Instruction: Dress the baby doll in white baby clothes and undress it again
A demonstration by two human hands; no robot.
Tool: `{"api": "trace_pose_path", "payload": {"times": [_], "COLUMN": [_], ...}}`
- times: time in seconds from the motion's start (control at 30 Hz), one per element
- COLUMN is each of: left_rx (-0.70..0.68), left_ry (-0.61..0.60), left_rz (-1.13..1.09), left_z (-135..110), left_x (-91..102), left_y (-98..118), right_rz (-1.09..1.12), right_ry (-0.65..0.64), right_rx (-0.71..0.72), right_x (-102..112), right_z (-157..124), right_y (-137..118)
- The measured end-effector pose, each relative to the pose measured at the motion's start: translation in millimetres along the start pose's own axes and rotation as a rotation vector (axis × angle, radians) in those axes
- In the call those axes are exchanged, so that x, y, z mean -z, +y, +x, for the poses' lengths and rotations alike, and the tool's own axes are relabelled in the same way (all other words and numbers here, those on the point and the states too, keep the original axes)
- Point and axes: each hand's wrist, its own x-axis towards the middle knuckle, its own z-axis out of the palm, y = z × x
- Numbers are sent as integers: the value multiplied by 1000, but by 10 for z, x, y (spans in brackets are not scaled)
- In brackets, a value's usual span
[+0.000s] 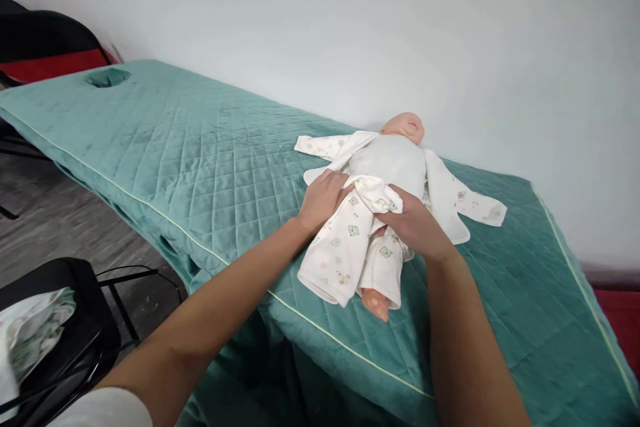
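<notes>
A baby doll [387, 163] lies on its back on the green quilted bed cover, its head toward the wall. White printed trousers [334, 250] cover its legs, and one foot [375, 303] shows at a leg opening. The waistband is bunched at the hips. My left hand [325, 197] is closed on one side of the waistband, and my right hand [413, 220] grips the other side. Some fingers of both hands are hidden by cloth. Under the doll an open white jacket [447, 197] lies spread, with both sleeves stretched outward.
The green-covered bed [200, 140] runs along a white wall [320, 33] and has a round hole [107, 77] near its far left end. A black chair [75, 307] holding folded cloth [37, 330] stands at lower left. Another chair [50, 40] is at the upper left.
</notes>
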Motion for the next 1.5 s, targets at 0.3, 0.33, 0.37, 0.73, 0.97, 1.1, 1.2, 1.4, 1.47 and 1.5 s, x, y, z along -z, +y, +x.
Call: {"api": "trace_pose_path", "payload": {"times": [0.3, 0.33, 0.37, 0.73, 0.97, 1.1, 1.2, 1.4, 1.47, 1.5], "left_rx": [-53, -44, -36, 97, 347, 555, 559, 481, 454, 439], "left_ry": [-52, -61, -70, -125, -81, -2, -167, -258, -246, -228], "left_rz": [179, 183, 183, 33, -166, -338, -426, -479, -488, -473], "left_z": [135, 132, 127, 62, -131, -450, -688, -852, -835, -819], "left_x": [-89, -84, -78, -34, 195, 414, 526, 525, 507, 499], "left_y": [-70, -65, -59, -14, 162, 311, 426, 485, 457, 439], "right_rz": [4, -9, -22, -110, -115, -54, -4, 39, 53, 59], "right_ry": [40, 14, -19, -194, -60, 1, -8, -8, -8, -9], "right_rx": [-1, -3, -2, -28, 40, -45, -79, -50, -32, -24], "right_x": [-3, -1, 1, -40, -84, -104, -111, -104, -100, -97], "right_z": [31, 16, 0, -66, -9, 12, 11, -11, -23, -29], "right_y": [49, 26, 0, -104, -66, 0, 15, -5, -9, -10]}}
